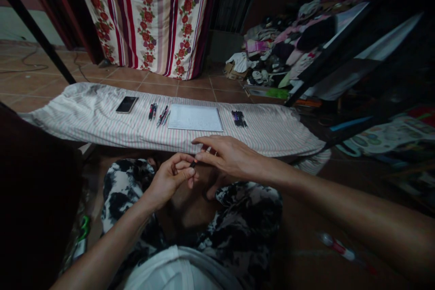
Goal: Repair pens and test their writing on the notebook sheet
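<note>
My left hand (175, 173) is closed, pinching a small dark piece (193, 164) between thumb and fingertips. The piece is thin and short, too small to identify. My right hand (229, 155) is just to its right, thumb tip close to the end of the piece and index finger stretched out apart from the thumb. Whether the thumb touches it I cannot tell. Both hands are above my lap, in front of the bench's near edge. Beyond them lies a spiral notebook (195, 118), with pens (163, 116) at its left and a group of dark pens (239, 118) at its right.
A striped cloth (272, 129) covers the low bench. A phone (127, 104) and more pens (152, 111) lie on its left part. Behind hangs a flowered curtain (146, 18); clothes (288, 45) are piled at the back right. A bottle (338, 247) lies at lower right.
</note>
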`<control>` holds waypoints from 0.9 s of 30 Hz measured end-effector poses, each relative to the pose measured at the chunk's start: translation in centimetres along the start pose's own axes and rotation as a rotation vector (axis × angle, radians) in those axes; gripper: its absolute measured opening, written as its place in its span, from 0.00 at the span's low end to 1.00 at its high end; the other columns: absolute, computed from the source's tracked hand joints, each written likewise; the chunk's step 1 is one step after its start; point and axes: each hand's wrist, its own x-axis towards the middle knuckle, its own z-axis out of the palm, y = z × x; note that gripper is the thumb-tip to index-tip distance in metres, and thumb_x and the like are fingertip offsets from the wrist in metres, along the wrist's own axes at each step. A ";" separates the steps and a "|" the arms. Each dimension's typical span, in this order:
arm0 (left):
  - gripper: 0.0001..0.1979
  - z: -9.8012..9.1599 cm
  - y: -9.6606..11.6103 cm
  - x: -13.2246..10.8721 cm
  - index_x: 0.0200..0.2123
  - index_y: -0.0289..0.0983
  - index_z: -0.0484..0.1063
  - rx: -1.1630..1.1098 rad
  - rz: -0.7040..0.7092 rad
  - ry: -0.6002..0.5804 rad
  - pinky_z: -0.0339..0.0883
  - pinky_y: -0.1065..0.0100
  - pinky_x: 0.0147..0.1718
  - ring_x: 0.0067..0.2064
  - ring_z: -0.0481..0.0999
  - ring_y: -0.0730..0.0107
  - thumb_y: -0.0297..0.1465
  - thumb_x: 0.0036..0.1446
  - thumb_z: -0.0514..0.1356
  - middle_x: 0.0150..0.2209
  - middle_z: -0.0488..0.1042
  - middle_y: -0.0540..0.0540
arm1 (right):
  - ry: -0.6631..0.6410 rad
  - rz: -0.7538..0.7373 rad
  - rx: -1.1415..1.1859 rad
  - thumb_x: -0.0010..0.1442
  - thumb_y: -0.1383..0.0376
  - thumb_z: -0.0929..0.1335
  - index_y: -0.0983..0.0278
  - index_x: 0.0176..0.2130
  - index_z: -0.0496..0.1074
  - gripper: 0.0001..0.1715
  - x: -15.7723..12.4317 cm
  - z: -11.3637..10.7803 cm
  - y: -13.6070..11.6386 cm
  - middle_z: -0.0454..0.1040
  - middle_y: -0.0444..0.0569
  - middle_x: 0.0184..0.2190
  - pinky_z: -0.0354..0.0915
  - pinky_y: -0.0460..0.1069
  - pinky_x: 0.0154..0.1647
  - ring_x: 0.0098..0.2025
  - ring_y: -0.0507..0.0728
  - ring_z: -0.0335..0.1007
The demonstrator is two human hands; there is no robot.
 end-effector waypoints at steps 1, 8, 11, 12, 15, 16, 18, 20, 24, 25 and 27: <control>0.11 -0.1 0.0 0.0 0.36 0.33 0.65 -0.016 -0.001 0.000 0.61 0.73 0.25 0.21 0.69 0.78 0.30 0.50 0.62 0.25 0.74 0.50 | 0.010 -0.030 0.041 0.59 0.62 0.62 0.66 0.46 0.69 0.17 0.1 -0.2 0.0 0.74 0.51 0.38 0.58 0.45 0.35 0.38 0.54 0.68; 0.11 -0.1 -0.1 0.0 0.37 0.33 0.65 -0.048 -0.001 -0.035 0.63 0.71 0.27 0.22 0.71 0.76 0.28 0.50 0.62 0.26 0.75 0.48 | -0.064 -0.063 -0.043 0.59 0.65 0.62 0.66 0.34 0.73 0.11 0.7 -1.1 -0.1 0.75 0.48 0.30 0.54 0.44 0.29 0.31 0.52 0.67; 0.11 0.1 -0.2 -0.1 0.37 0.34 0.65 -0.054 0.014 -0.042 0.63 0.72 0.28 0.22 0.71 0.77 0.28 0.51 0.62 0.26 0.75 0.49 | -0.090 0.050 -0.222 0.60 0.58 0.60 0.66 0.31 0.73 0.18 0.7 -0.9 -0.7 0.73 0.49 0.24 0.48 0.45 0.24 0.26 0.52 0.65; 0.11 0.1 -0.2 -0.1 0.37 0.34 0.65 -0.056 0.027 -0.049 0.63 0.72 0.28 0.22 0.71 0.77 0.27 0.51 0.61 0.26 0.75 0.49 | -0.090 0.078 -0.266 0.60 0.56 0.59 0.66 0.30 0.73 0.21 0.7 -0.9 -1.0 0.73 0.49 0.23 0.47 0.46 0.23 0.25 0.53 0.65; 0.11 0.2 -0.2 -0.2 0.38 0.34 0.65 -0.069 0.046 -0.075 0.63 0.71 0.28 0.23 0.72 0.76 0.27 0.51 0.61 0.26 0.75 0.49 | -0.059 0.119 -0.308 0.62 0.55 0.57 0.65 0.29 0.74 0.25 0.5 -0.8 -1.6 0.74 0.50 0.23 0.46 0.46 0.24 0.26 0.53 0.66; 0.11 0.2 -0.2 -0.2 0.38 0.34 0.65 -0.074 0.051 -0.078 0.63 0.71 0.28 0.23 0.72 0.76 0.27 0.51 0.61 0.26 0.75 0.49 | -0.043 0.123 -0.291 0.62 0.55 0.56 0.65 0.29 0.74 0.25 0.5 -0.9 -1.6 0.74 0.50 0.24 0.47 0.46 0.24 0.26 0.53 0.66; 0.11 0.2 -0.1 -0.1 0.39 0.34 0.65 -0.083 0.054 -0.076 0.63 0.71 0.29 0.23 0.72 0.76 0.28 0.51 0.61 0.27 0.75 0.49 | -0.016 0.101 -0.203 0.62 0.56 0.58 0.65 0.34 0.74 0.22 0.3 -1.0 -1.6 0.74 0.49 0.26 0.49 0.45 0.26 0.27 0.53 0.66; 0.11 0.1 0.1 -0.1 0.39 0.35 0.65 -0.094 0.047 -0.074 0.63 0.71 0.28 0.23 0.72 0.75 0.28 0.51 0.61 0.26 0.75 0.49 | -0.009 0.031 -0.074 0.60 0.58 0.61 0.65 0.41 0.72 0.16 0.3 -1.2 -1.3 0.75 0.48 0.29 0.52 0.44 0.27 0.29 0.52 0.67; 0.12 -0.1 0.6 0.0 0.39 0.35 0.65 -0.101 0.044 -0.077 0.62 0.72 0.28 0.23 0.71 0.76 0.28 0.51 0.61 0.26 0.75 0.49 | -0.032 -0.071 0.037 0.58 0.65 0.64 0.66 0.40 0.73 0.12 0.5 -1.6 -1.0 0.74 0.47 0.29 0.53 0.43 0.28 0.29 0.50 0.66; 0.12 -0.1 0.7 0.0 0.39 0.35 0.65 -0.096 0.048 -0.076 0.62 0.72 0.28 0.23 0.71 0.76 0.28 0.51 0.61 0.26 0.75 0.50 | -0.026 -0.061 0.015 0.58 0.65 0.63 0.66 0.38 0.73 0.11 0.6 -1.6 -1.1 0.74 0.47 0.27 0.52 0.44 0.27 0.27 0.50 0.65; 0.12 0.0 0.7 0.0 0.39 0.35 0.65 -0.090 0.051 -0.070 0.63 0.72 0.28 0.23 0.71 0.76 0.28 0.51 0.61 0.26 0.74 0.50 | -0.016 -0.032 -0.053 0.58 0.63 0.63 0.67 0.35 0.74 0.12 0.7 -1.7 -1.3 0.72 0.46 0.23 0.49 0.44 0.24 0.24 0.49 0.62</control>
